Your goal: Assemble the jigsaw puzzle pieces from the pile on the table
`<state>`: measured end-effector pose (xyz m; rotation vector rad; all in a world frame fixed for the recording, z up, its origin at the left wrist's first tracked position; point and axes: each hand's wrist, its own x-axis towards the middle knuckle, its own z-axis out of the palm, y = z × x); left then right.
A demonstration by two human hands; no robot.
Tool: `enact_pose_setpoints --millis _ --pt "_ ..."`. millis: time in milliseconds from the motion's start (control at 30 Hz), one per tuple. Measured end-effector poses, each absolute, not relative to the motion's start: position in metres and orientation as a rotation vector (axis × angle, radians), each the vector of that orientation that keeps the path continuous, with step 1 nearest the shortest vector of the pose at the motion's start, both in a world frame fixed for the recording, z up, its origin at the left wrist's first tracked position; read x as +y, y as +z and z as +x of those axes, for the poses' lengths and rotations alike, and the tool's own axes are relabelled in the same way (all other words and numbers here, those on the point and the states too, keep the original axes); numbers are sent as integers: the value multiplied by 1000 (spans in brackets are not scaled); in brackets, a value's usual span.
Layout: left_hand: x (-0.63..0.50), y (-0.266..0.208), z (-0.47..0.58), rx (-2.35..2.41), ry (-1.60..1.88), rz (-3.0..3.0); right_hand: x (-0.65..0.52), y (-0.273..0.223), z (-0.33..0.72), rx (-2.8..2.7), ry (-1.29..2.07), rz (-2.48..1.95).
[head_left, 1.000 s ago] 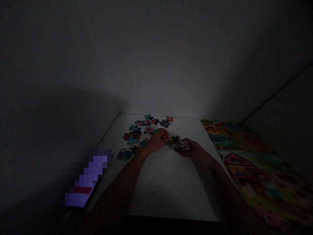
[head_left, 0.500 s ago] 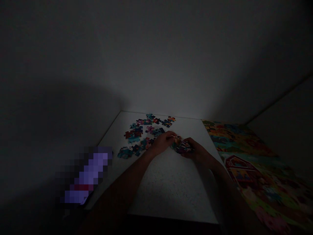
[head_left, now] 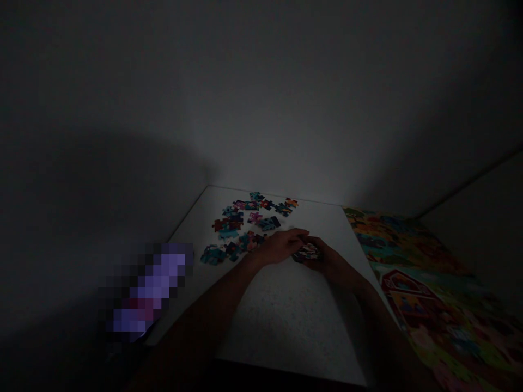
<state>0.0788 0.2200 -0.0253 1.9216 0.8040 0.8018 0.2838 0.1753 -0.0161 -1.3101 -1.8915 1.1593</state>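
The scene is very dim. My right hand point(head_left: 327, 258) grips a small cluster of joined puzzle pieces point(head_left: 307, 251) just above a white tabletop point(head_left: 281, 310). My left hand point(head_left: 284, 245) lies over the cluster's left side, fingers curled onto it. Several loose colourful puzzle pieces point(head_left: 245, 223) lie scattered on the tabletop just beyond and left of my left hand.
A large colourful picture sheet with a red barn point(head_left: 420, 283) lies along the tabletop's right side. A blurred glowing purple screen point(head_left: 147, 294) sits at the left edge. Grey walls close in behind and to the left.
Both hands have drawn closer together. My left hand slid right onto the cluster of pieces held in my right hand, covering most of it.
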Motion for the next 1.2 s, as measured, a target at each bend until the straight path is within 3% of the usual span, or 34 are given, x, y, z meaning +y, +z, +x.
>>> enact_pose_setpoints --millis 167,300,433,800,1033,1200 --pt "241 -21 43 1406 869 2116 173 -10 281 -1913 1113 -1440" --pt "248 -22 14 1694 611 2265 171 -11 281 -1934 1105 -1426" --pt "249 -26 12 1678 547 2300 172 -12 282 -1969 1101 -1404" --pt "248 -12 35 1301 856 2053 172 4 285 -1733 1201 -1396" --pt "231 -19 67 908 718 2045 173 -2 283 -1655 1240 -1359" --pt "229 -24 76 1040 822 1786 175 -1 285 -1679 1240 -1325"
